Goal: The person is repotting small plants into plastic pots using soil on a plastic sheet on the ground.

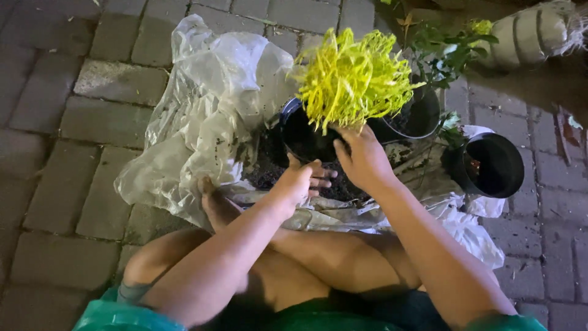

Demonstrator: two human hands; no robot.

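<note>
A bright yellow, thin-leaved plant (352, 76) stands in a black plastic pot (306, 138) tilted toward me. My right hand (362, 156) grips the pot's near rim just under the foliage. Below and to the left, my left hand (301, 181) is at the pot's lower side, fingers stretched out to the right over dark soil (269, 168). Whether the left hand holds the pot or only touches it is hidden. The soil lies heaped on a crumpled clear plastic sheet (202, 110).
A second black pot (416, 116) with a green-leaved plant (444, 52) stands behind. An empty black pot (490, 165) lies on its side at the right. Grey brick paving (73, 122) surrounds everything. My bare crossed legs (318, 257) fill the foreground; a pale ribbed object (530, 37) at top right.
</note>
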